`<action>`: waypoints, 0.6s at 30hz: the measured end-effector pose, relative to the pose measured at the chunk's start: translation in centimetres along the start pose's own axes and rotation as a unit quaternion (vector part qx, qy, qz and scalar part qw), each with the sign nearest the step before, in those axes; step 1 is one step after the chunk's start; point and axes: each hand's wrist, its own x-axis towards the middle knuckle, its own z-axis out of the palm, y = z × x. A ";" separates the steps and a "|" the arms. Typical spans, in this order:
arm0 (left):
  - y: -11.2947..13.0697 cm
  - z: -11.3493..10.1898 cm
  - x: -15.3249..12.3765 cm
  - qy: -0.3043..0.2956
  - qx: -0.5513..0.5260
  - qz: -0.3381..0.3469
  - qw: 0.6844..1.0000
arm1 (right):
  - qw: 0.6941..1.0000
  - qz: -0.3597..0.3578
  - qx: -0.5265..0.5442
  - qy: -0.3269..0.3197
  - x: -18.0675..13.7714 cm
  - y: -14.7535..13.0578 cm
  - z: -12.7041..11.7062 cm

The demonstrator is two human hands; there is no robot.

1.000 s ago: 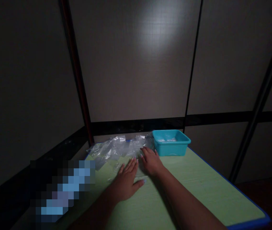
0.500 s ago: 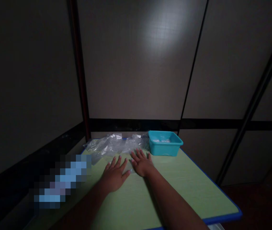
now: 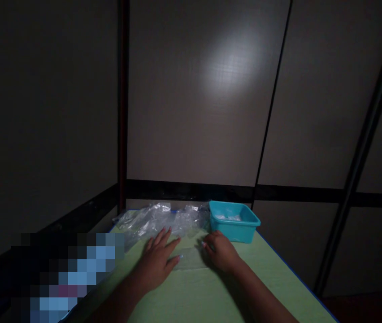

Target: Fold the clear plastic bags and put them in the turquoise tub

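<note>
My left hand [image 3: 159, 262] lies with spread fingers on the left end of a thin, see-through plastic piece [image 3: 193, 259] on the table. That piece is flat and hard to make out against the green top. My right hand [image 3: 222, 251] is by its right end, fingers loosely bent and thumb a little apart, with a shadow beneath. Nothing shows between those fingers. Just beyond the right hand stands a turquoise plastic basket [image 3: 234, 232] with some whitish, clear material [image 3: 227, 218] inside. Crumpled clear plastic bags [image 3: 159, 220] lie along the back, past my left fingertips.
The green table [image 3: 184, 296] has a blue rim. Dark panelled cabinet doors [image 3: 191, 112] rise right behind it, and another panel stands at the left. A blurred-out patch [image 3: 76, 278] covers something bluish at the left side.
My right hand has moved right, away from my left, and its fingers have gone from spread flat to bent. The left hand stays spread on the plastic. The camera view has tilted up slightly.
</note>
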 end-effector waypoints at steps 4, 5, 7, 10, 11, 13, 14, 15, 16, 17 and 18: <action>0.6 -0.4 -0.1 -0.001 -0.061 0.101 0.993 | 0.997 0.071 0.001 -0.004 0.2 1.5 0.7; 0.8 -0.6 -0.1 0.004 -0.077 0.115 0.990 | 0.997 0.081 0.002 -0.001 0.2 1.7 0.9; 1.1 -1.0 -0.2 -0.001 -0.098 0.135 0.986 | 0.995 0.095 -0.002 0.009 0.2 2.2 1.3; 1.4 -1.3 -0.1 -0.024 -0.107 0.154 0.982 | 0.995 0.102 -0.004 0.006 0.1 2.8 1.7; 1.4 -1.3 -0.1 -0.031 -0.107 0.161 0.981 | 0.995 0.103 -0.002 0.007 0.1 2.9 1.8; 1.3 -1.2 0.1 -0.042 -0.109 0.174 0.978 | 0.994 0.108 0.002 0.007 0.1 3.0 2.0; 1.2 -1.1 0.1 -0.044 -0.110 0.180 0.976 | 0.994 0.113 0.001 0.006 0.1 3.0 2.0; 1.2 -1.1 0.1 -0.048 -0.112 0.186 0.975 | 0.993 0.117 0.001 0.004 0.1 3.0 2.0; 1.1 -1.0 0.1 -0.050 -0.113 0.191 0.974 | 0.993 0.120 0.002 0.001 0.1 3.1 2.0; 1.0 -0.9 0.2 -0.052 -0.113 0.192 0.973 | 0.992 0.123 0.003 0.001 0.2 3.1 2.0; 1.0 -0.9 0.1 -0.055 -0.114 0.191 0.973 | 0.992 0.127 0.006 0.003 0.2 3.1 2.0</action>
